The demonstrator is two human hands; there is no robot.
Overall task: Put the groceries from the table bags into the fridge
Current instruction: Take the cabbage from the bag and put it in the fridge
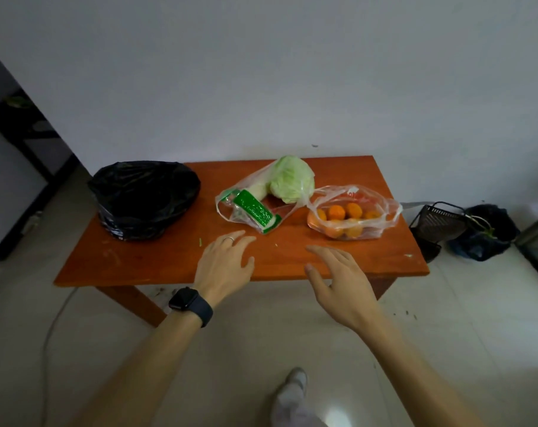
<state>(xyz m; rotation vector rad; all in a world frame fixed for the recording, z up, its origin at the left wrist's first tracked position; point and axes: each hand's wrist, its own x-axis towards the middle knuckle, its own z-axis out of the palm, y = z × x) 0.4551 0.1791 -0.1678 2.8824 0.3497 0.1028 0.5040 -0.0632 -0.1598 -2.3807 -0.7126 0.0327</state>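
On the wooden table [138,266], at its left end, stands a black plastic bag [143,198]; what it holds cannot be seen. At the middle of the table lies a clear bag [227,208] with a pale green cabbage [291,178] at the wall side and a green-and-white packet [255,211] toward the near edge. Just beside it, at the right end of the table, a second clear bag [381,204] holds several oranges [337,212].

Both hands are over the near part of the table and hold nothing. The left hand [226,265], with a ring [228,239] on one finger and a dark watch [190,305] on the wrist, has its fingers straight and a little spread, the tips near the packet. The right hand [338,278] is loose too, fingers apart, pointing to the oranges but not touching their bag. Whether the hands touch the table top cannot be told.

On the floor to the right of the table stand a black basket [440,223] and a dark bag [486,232].
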